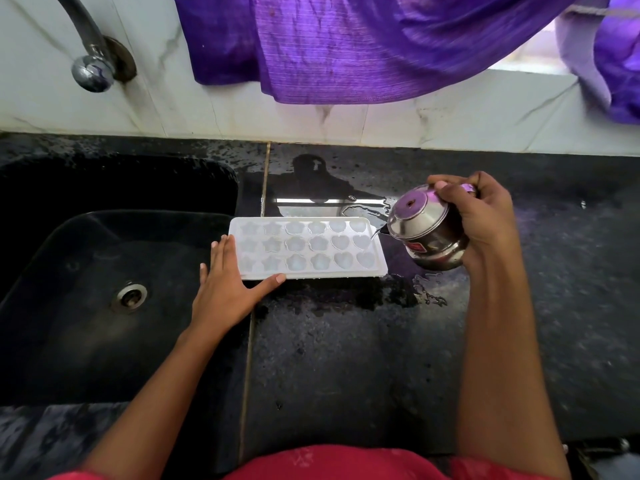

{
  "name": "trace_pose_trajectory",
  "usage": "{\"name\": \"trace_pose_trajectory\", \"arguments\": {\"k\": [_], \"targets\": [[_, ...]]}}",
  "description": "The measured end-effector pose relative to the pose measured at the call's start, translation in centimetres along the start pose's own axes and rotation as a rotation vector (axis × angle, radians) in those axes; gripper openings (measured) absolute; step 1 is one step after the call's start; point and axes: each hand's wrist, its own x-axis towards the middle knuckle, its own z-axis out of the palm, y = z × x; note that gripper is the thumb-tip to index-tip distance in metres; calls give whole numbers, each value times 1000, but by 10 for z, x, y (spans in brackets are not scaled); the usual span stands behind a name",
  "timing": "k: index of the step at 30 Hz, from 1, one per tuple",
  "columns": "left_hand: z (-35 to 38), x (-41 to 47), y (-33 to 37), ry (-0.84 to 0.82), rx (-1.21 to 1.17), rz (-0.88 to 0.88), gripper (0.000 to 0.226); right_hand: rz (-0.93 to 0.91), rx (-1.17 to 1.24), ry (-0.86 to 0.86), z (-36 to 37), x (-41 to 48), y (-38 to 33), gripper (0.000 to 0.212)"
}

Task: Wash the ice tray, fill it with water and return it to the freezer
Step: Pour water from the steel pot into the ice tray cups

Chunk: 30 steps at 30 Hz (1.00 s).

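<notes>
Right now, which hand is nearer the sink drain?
Left. The left hand rests on the ice tray, just right of the drain; the right hand holds the steel pot past the tray's far end.

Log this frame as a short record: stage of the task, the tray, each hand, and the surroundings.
stage: filling, with water being poured into the tray
ice tray: white, with star, flower and heart moulds; flat on the black counter at the edge of the sink
left hand: flat, fingers on the tray's left end, thumb along its near edge
right hand: grips a tilted steel pot
water stream: thin, falling at the tray's right end
counter state: wet, with puddles near the tray
background: tap, purple cloth hanging above
</notes>
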Motion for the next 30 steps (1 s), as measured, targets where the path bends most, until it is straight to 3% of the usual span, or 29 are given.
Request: {"name": "trace_pose_trajectory", "arguments": {"k": [13, 30], "targets": [[0, -1, -2, 11, 27, 34, 119, 64, 52, -64, 12, -2, 1, 31], [0, 0, -1, 22, 23, 38, 119, 16, -16, -107, 24, -6, -2, 31]]}}
